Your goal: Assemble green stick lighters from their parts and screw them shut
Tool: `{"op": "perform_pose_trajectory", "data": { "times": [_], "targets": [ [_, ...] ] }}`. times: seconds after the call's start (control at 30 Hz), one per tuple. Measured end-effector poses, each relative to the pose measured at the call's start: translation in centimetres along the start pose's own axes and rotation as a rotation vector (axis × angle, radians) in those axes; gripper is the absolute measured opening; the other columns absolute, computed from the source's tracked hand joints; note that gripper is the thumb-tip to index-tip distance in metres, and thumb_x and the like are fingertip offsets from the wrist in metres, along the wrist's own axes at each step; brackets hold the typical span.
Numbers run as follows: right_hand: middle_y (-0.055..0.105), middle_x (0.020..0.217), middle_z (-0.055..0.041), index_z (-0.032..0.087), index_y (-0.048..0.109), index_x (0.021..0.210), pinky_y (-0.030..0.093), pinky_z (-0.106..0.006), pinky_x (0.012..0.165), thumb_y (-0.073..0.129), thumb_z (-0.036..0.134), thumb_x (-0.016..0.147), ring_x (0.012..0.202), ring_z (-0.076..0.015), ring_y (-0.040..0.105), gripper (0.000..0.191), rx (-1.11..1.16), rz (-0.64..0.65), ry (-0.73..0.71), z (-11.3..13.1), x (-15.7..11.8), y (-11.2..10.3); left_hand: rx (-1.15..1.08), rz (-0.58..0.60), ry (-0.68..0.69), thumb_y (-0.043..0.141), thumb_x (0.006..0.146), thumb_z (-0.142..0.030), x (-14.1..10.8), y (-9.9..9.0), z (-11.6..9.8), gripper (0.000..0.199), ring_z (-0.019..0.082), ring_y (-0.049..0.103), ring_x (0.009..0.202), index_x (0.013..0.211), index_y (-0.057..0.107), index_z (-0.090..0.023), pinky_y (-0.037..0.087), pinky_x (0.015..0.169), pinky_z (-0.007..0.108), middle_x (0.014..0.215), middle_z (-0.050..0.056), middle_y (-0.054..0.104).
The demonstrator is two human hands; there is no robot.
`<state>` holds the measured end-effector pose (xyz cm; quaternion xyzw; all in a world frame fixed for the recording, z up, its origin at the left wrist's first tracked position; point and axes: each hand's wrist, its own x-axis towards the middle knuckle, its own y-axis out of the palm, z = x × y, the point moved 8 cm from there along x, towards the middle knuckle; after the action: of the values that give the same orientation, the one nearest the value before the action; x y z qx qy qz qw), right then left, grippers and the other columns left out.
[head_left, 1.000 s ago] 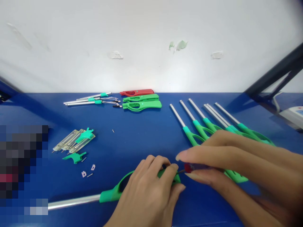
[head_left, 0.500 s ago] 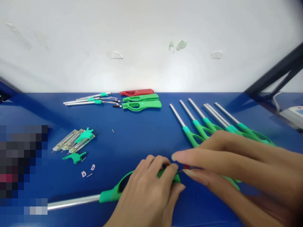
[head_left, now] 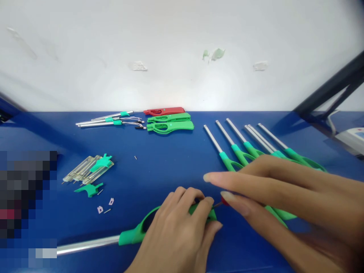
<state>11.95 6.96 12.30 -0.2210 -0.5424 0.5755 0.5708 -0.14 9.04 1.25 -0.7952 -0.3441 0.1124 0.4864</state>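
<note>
A green gas lighter (head_left: 132, 236) with a long metal tube lies across the near part of the table. My left hand (head_left: 178, 227) is closed over its handle and covers most of it. At the handle's end is the thin shaft of a red-handled screwdriver (head_left: 224, 200). My right hand (head_left: 273, 201) is around that screwdriver, which is mostly hidden behind the thumb. Its index finger and thumb tips stand apart. Whether the screwdriver's tip sits in a screw cannot be seen, as my left fingers cover it.
Several green lighters (head_left: 224, 157) lie at the right, partly behind my right hand. At the back are open handles (head_left: 170, 127) and metal tubes with wires (head_left: 102, 124). Clear fuel tanks (head_left: 82, 168), green pieces (head_left: 89, 189), a screw (head_left: 107, 211) and small pink parts (head_left: 111, 201) lie left.
My right thumb and index finger have shifted slightly up and spread, showing more of the red handle. The left hand and the lighter stay in place.
</note>
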Motion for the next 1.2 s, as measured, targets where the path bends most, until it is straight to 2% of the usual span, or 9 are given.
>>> {"op": "perform_pose_trajectory", "data": {
  "times": [0.27, 0.47, 0.6, 0.7, 0.8, 0.93, 1.03, 1.2],
  "targets": [
    [0.068, 0.105, 0.01, 0.044, 0.063, 0.134, 0.058, -0.013, 0.072, 0.049, 0.027, 0.11, 0.073, -0.0023, 0.071, 0.033, 0.085, -0.055, -0.04, 0.1, 0.0, 0.1, 0.008, -0.024, 0.006, 0.046, 0.111, -0.032, 0.0, -0.2, 0.0, 0.025, 0.03, 0.068, 0.114, 0.129, 0.061, -0.024, 0.06, 0.101, 0.056, 0.128, 0.007, 0.068],
    [0.069, 0.106, 0.0122, 0.045, 0.061, 0.136, 0.058, -0.012, 0.071, 0.05, 0.021, 0.107, 0.074, -0.0013, 0.071, 0.04, 0.048, -0.057, -0.04, -0.1, 0.0, 0.2, 0.002, 0.019, -0.004, 0.045, 0.111, -0.032, 0.0, 0.1, 0.0, 0.027, 0.03, 0.066, 0.117, 0.13, 0.061, -0.024, 0.058, 0.104, 0.058, 0.129, 0.007, 0.067],
    [0.071, 0.107, 0.0128, 0.045, 0.062, 0.135, 0.057, -0.011, 0.066, 0.049, 0.027, 0.109, 0.075, -0.001, 0.072, 0.034, 0.038, -0.11, -0.06, -0.2, -0.1, 0.0, -0.006, 0.005, -0.015, 0.047, 0.11, -0.031, 0.0, -0.1, 0.0, 0.024, 0.03, 0.066, 0.117, 0.128, 0.062, -0.023, 0.058, 0.103, 0.057, 0.126, 0.008, 0.066],
    [0.071, 0.107, 0.013, 0.045, 0.061, 0.137, 0.057, -0.012, 0.068, 0.05, 0.025, 0.108, 0.074, -0.0014, 0.072, 0.037, 0.038, -0.076, -0.053, -0.1, -0.1, 0.0, -0.01, 0.018, -0.024, 0.047, 0.111, -0.031, 0.2, 0.0, 0.0, 0.025, 0.03, 0.066, 0.118, 0.13, 0.062, -0.024, 0.058, 0.104, 0.057, 0.127, 0.008, 0.066],
    [0.07, 0.108, 0.0122, 0.045, 0.06, 0.138, 0.059, -0.013, 0.072, 0.052, 0.02, 0.105, 0.076, -0.0021, 0.072, 0.042, 0.041, -0.026, -0.041, 0.0, 0.0, 0.3, -0.019, 0.015, -0.025, 0.046, 0.111, -0.031, 0.3, 0.0, 0.0, 0.029, 0.029, 0.066, 0.119, 0.135, 0.06, -0.024, 0.057, 0.106, 0.057, 0.13, 0.008, 0.066],
    [0.072, 0.105, 0.0099, 0.043, 0.062, 0.137, 0.058, -0.012, 0.064, 0.048, 0.023, 0.107, 0.072, -0.0028, 0.072, 0.038, 0.094, -0.103, -0.085, -0.1, -0.1, 0.2, 0.013, 0.035, -0.021, 0.046, 0.111, -0.031, 0.0, 0.3, 0.0, 0.032, 0.03, 0.067, 0.121, 0.138, 0.06, -0.023, 0.059, 0.105, 0.056, 0.132, 0.009, 0.066],
    [0.073, 0.107, 0.0088, 0.042, 0.062, 0.137, 0.058, -0.01, 0.066, 0.049, 0.023, 0.107, 0.075, -0.0031, 0.073, 0.037, 0.115, -0.103, -0.112, -0.2, 0.0, 0.4, 0.072, 0.021, -0.016, 0.049, 0.108, -0.03, -0.4, 0.2, 0.0, 0.035, 0.033, 0.068, 0.119, 0.141, 0.059, -0.024, 0.062, 0.099, 0.057, 0.135, 0.011, 0.065],
    [0.074, 0.11, 0.0055, 0.036, 0.059, 0.139, 0.057, -0.01, 0.066, 0.05, 0.021, 0.108, 0.084, -0.0044, 0.075, 0.035, 0.136, -0.112, -0.176, 0.2, 0.3, -0.1, 0.194, 0.047, 0.008, 0.056, 0.1, -0.02, -1.0, 0.8, 0.6, 0.054, 0.038, 0.068, 0.124, 0.153, 0.048, -0.027, 0.065, 0.094, 0.059, 0.143, 0.014, 0.062]
  ]
}}
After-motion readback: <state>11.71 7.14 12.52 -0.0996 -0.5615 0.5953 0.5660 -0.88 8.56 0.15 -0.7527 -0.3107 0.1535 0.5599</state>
